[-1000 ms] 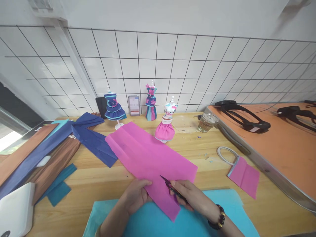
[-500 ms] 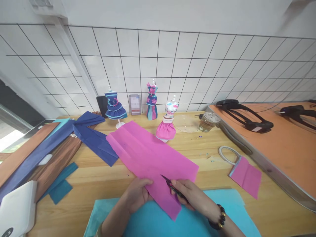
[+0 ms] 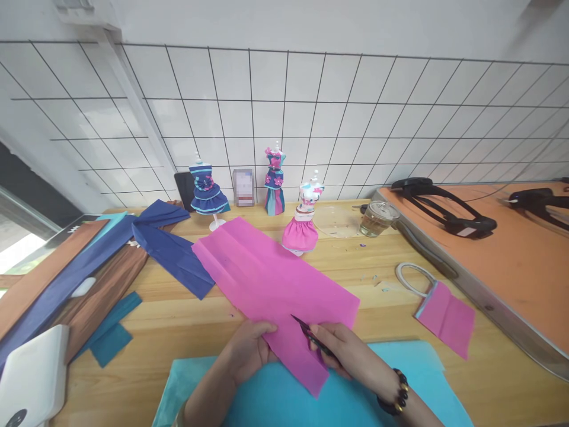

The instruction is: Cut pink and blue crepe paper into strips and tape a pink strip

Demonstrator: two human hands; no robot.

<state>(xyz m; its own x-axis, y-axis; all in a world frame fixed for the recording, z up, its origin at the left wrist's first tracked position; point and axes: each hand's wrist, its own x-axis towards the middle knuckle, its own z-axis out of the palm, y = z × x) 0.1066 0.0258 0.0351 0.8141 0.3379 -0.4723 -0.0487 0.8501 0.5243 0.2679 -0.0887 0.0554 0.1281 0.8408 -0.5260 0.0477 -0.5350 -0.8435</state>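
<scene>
Kinda digging the three tiny dress forms (image 3: 274, 181) by the white tiled wall (image 3: 347, 127), with a phone-looking slab (image 3: 244, 188), screen blurred, between two of them. I can see a glass of brownish liquid (image 3: 377, 219) near an orange surface (image 3: 511, 284) holding black headset-ish frames (image 3: 471, 228). Chunky white gadget (image 3: 35, 370) at the near left.

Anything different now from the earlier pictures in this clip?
No visible change beyond a slight shift of the camera view. Nothing was taken hold of or let go: the left hand still grips the pink fabric, the right hand still holds the scissors over it.
</scene>
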